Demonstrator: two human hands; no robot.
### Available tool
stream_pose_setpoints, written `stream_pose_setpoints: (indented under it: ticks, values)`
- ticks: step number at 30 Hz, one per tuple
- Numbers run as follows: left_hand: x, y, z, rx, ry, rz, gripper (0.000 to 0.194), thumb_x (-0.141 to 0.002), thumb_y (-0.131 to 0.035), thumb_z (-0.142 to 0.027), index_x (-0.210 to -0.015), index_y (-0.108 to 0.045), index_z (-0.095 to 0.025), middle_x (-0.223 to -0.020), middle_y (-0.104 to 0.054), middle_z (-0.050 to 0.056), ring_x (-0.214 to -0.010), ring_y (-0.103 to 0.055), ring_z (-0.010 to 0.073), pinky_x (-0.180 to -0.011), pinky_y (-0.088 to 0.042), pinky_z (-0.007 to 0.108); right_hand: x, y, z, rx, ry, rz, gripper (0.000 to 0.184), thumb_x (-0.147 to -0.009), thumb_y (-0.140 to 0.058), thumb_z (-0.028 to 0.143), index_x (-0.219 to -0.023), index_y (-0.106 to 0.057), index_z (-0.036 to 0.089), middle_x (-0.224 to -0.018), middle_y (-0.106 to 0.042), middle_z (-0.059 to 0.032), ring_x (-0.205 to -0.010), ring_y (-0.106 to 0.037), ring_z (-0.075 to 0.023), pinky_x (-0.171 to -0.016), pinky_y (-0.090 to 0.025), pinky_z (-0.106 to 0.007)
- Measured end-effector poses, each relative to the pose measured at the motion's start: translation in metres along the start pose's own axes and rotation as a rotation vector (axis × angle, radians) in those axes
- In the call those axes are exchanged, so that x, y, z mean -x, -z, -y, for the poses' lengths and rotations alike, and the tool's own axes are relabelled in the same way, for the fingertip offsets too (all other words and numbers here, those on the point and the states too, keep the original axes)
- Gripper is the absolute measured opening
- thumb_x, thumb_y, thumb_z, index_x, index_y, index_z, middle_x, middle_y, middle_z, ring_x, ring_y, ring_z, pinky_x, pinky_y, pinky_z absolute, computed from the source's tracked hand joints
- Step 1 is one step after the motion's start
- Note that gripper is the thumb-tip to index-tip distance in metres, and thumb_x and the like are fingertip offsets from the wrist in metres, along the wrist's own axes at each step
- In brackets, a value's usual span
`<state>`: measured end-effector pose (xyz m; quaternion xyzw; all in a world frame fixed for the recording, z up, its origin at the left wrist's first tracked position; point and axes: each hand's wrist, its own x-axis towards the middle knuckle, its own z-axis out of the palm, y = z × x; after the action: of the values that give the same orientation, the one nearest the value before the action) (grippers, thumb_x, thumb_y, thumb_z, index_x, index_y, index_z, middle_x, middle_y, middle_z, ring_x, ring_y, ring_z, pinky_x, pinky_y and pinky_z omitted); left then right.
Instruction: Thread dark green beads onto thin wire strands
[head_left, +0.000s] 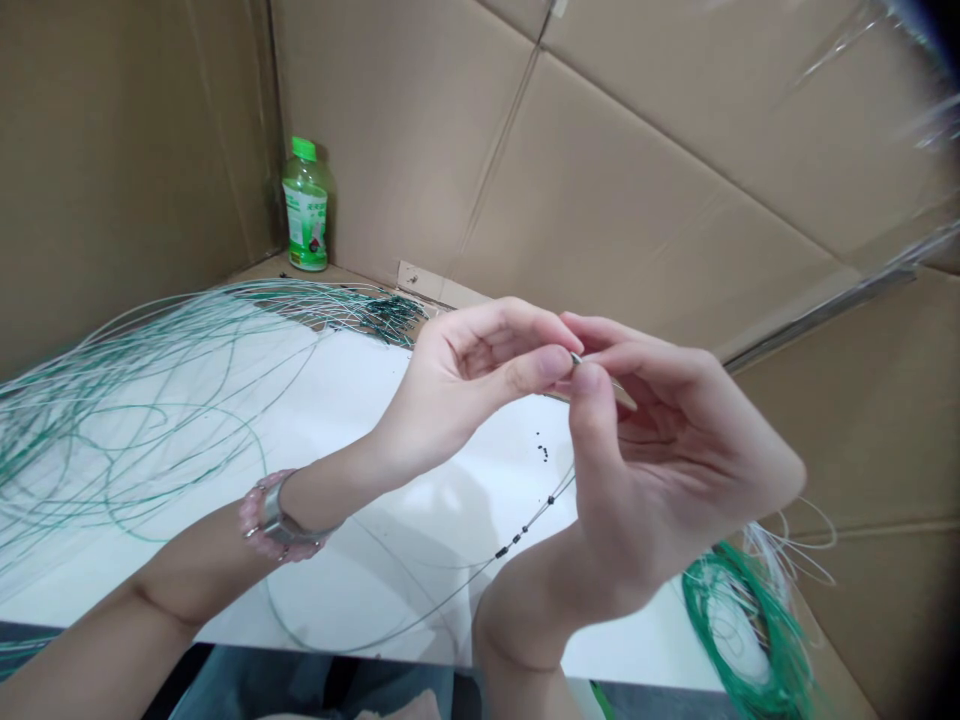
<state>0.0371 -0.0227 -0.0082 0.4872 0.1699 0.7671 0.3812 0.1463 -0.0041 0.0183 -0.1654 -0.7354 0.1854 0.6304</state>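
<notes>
left hand and right hand pinch a slim metal piece

Your desk is glossy white, the cardboard around it matt brown, the thin green line smooth plastic, and your pin polished metal.

This is just the one head-worn cam, sitting up at the person's head and aimed forward and down over the white table. It's pretty close in: the left hand and right hand land right around mid-frame, nearly filling the middle. The shot's rolled a bit, so the table edge runs on a slant, and the view reaches past the table to the cardboard wall, with a green-capped bottle up in the far corner.
</notes>
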Motion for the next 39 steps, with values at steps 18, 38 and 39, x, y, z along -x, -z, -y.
stream_pose_setpoints:
  ticks: [18, 38, 39]
  values:
    - [-0.006, 0.006, 0.006, -0.179, -0.12, -0.119, 0.007, -0.081, -0.067, -0.024, -0.085, -0.069, -0.019, -0.078, -0.072, -0.002, -0.073, -0.069, 0.0102, -0.062, -0.058, 0.016, -0.001, -0.006, -0.01, 0.044, 0.079, -0.018, 0.019, -0.078, -0.065, 0.006, -0.081, -0.067, 0.024, -0.079, -0.071, 0.0028, -0.078, -0.071, -0.0184, -0.062, -0.064, -0.031]
    - [-0.005, 0.004, -0.001, -0.295, -0.172, -0.108, 0.003, -0.081, -0.066, -0.019, -0.082, -0.069, -0.019, -0.079, -0.071, -0.001, -0.072, -0.07, 0.0122, -0.066, -0.059, 0.021, -0.004, -0.007, -0.01, 0.167, 0.18, -0.157, 0.022, -0.071, -0.068, 0.004, -0.075, -0.068, 0.026, -0.07, -0.063, 0.0034, -0.06, -0.058, -0.0133, -0.048, -0.05, -0.027]
    - [-0.005, 0.004, -0.001, -0.305, -0.18, -0.104, 0.003, -0.081, -0.066, -0.018, -0.082, -0.069, -0.019, -0.079, -0.071, -0.001, -0.071, -0.07, 0.0116, -0.066, -0.059, 0.02, -0.004, -0.006, -0.009, 0.174, 0.172, -0.142, 0.022, -0.071, -0.068, 0.004, -0.075, -0.067, 0.026, -0.07, -0.062, 0.0032, -0.06, -0.058, -0.013, -0.049, -0.05, -0.027]
